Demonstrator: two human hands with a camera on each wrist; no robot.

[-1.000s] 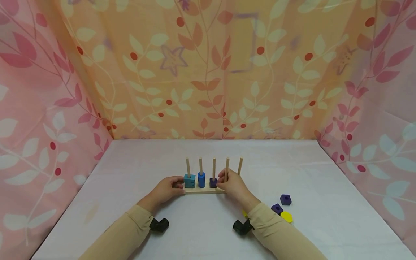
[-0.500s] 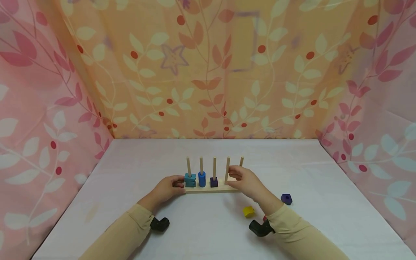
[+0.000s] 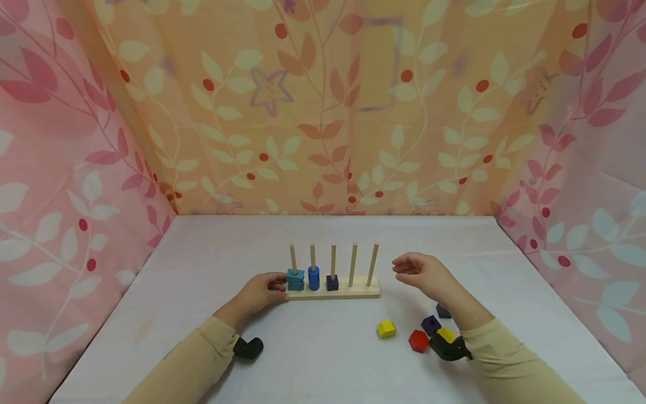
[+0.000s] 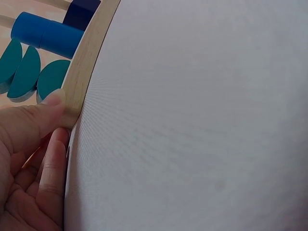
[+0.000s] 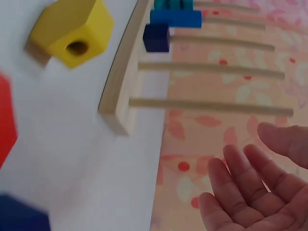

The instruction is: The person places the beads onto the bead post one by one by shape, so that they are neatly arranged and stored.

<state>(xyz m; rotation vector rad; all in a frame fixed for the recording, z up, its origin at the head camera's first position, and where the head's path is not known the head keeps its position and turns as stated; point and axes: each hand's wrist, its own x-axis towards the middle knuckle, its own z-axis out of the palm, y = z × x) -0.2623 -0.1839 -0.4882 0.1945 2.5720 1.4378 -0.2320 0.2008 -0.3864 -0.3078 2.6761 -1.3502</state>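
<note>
A wooden peg board (image 3: 358, 289) with several upright pegs stands on the white table. Teal half-round blocks (image 3: 295, 279) sit on its leftmost peg, a blue cylinder (image 3: 313, 278) on the second and one dark purple block (image 3: 332, 283) on the middle peg. The two right pegs are bare. My left hand (image 3: 259, 294) grips the board's left end, thumb (image 4: 55, 98) on the front corner and fingers curled behind. Right of the board, my right hand (image 3: 424, 276) hovers with nothing in it, its fingers (image 5: 238, 178) loosely bent and apart from the thumb.
Loose blocks lie at the right front: a yellow one (image 3: 386, 329), a red hexagon (image 3: 418, 340), dark purple ones (image 3: 431, 325) and another yellow piece (image 3: 446, 335) partly hidden by the black wrist camera (image 3: 449, 348). Patterned curtains (image 3: 323, 112) rise behind and at both sides.
My right hand has drawn away from the middle peg past the right end of the board, leaving the purple block on that peg. My left hand has stayed at the board's left end.
</note>
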